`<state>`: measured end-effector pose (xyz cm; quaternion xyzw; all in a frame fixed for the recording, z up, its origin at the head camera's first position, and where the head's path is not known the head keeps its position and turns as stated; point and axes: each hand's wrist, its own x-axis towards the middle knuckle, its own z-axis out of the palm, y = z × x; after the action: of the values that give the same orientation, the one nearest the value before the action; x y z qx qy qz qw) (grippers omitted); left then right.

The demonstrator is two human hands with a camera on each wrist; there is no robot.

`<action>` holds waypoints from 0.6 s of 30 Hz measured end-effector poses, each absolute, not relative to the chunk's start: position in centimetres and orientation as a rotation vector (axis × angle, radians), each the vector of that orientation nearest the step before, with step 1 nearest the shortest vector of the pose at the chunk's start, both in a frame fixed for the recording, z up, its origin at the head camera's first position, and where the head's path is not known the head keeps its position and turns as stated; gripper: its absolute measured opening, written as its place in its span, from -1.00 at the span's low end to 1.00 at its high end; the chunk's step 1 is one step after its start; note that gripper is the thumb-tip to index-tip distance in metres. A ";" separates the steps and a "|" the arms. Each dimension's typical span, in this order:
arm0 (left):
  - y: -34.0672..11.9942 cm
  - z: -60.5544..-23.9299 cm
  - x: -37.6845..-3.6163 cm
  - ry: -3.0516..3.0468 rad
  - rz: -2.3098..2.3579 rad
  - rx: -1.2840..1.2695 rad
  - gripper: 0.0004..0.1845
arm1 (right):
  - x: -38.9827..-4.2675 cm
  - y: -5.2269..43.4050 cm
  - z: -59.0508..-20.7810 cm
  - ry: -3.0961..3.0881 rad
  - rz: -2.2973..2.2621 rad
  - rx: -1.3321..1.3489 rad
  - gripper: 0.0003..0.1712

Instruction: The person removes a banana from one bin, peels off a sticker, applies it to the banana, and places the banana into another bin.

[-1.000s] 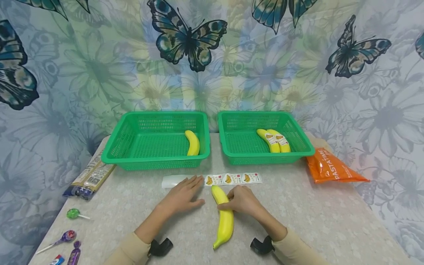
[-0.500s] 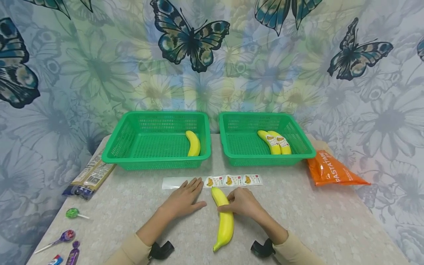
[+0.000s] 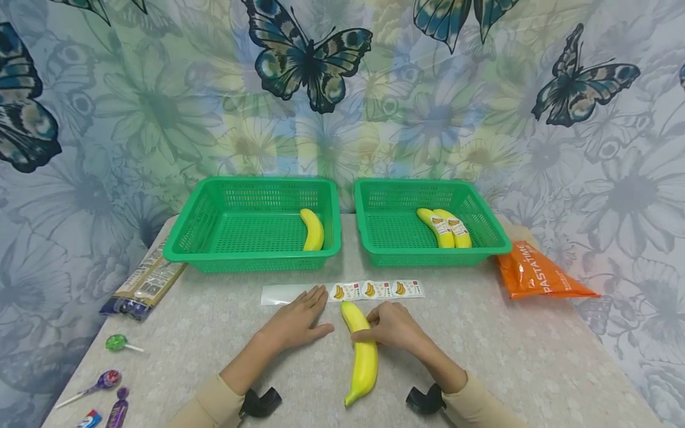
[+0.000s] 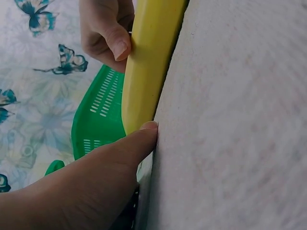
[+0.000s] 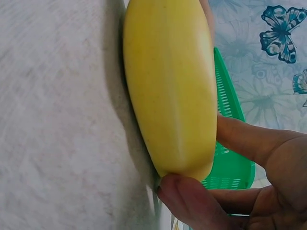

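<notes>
A yellow banana [image 3: 364,367] lies lengthwise on the table in front of the person, its stem end toward them. The right hand [image 3: 395,326] grips its upper part, with the thumb on top and the fingers curled at its right side. The left hand [image 3: 295,321] lies flat, fingers straight, over the bare left part of a label strip [image 3: 377,290]. Several banana-picture labels show on the strip's right half. In the left wrist view the left thumb [image 4: 129,146] is close to the banana's end; touching or not, I cannot tell. The right thumb [image 5: 192,201] presses the banana's end in the right wrist view.
A green basket [image 3: 251,261] at the back left holds one banana [image 3: 312,229]. The right green basket [image 3: 428,257] holds two labelled bananas [image 3: 444,229]. An orange bag [image 3: 540,273] lies far right. At left are a long packet [image 3: 147,282], a green lollipop [image 3: 116,342] and other sweets.
Both hands and the banana stay where they were. Only the head view shifts slightly.
</notes>
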<state>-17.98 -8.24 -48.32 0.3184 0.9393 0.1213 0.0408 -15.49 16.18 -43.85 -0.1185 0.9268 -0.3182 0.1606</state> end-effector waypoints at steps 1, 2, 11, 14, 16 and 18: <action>-8.2 -48.4 -17.9 2.876 0.367 0.966 -0.15 | -15.5 16.2 -43.9 2.645 -0.902 -0.339 -0.62; -8.2 -48.4 -17.9 2.875 0.365 0.957 -0.15 | -15.5 16.2 -43.9 2.641 -0.896 -0.335 -0.61; -8.2 -48.6 -18.1 2.874 0.382 0.930 -0.15 | -17.7 16.0 -42.3 2.734 -0.906 -0.402 -0.49; -8.2 -48.6 -18.1 2.878 0.385 0.944 -0.14 | -19.2 15.6 -41.9 2.753 -0.910 -0.576 -0.57; -8.3 -48.6 -18.1 2.879 0.390 0.949 -0.14 | -20.3 15.4 -42.1 2.758 -0.872 -0.697 -0.59; -8.3 -48.6 -18.1 2.881 0.386 0.946 -0.14 | -21.5 15.1 -42.5 2.747 -0.811 -0.808 -0.60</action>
<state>-18.07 -8.29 -48.64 0.3092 0.9416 0.1262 0.0424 -21.47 15.06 -42.47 -0.2704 0.9200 -0.2715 0.0826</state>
